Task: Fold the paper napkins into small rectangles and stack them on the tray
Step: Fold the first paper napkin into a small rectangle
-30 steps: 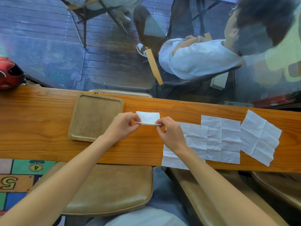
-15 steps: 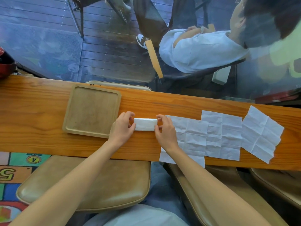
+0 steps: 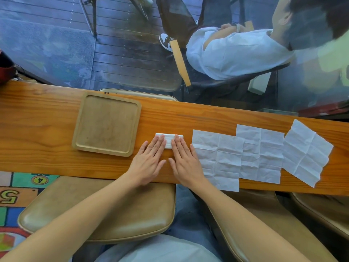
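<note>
a long wooden table point(image 3: 188, 118) runs across the view, with padded stools under its near edge and a glass wall past its far edge, where another person sits on a dark deck.

about midway along the table, both hands lie flat, palms down, side by side. the left hand point(image 3: 149, 159) has a fully open grip, fingers straight and together, their tips pressing on the left part of the folded napkin point(image 3: 168, 140). the right hand point(image 3: 184, 160) is just as flat, fingers straight, pressing on the right part. neither grip curls round anything. the folded napkin is a small white rectangle, lying on the bare wood between the two sets of fingertips and the far edge.

just left of the left hand sits the square wooden tray point(image 3: 81, 129), nothing on it. just right of the right hand lie three unfolded napkins point(image 3: 217, 157), creased; the nearest overhangs the near edge, the next overlaps it, and the third lies tilted toward the right end.
</note>
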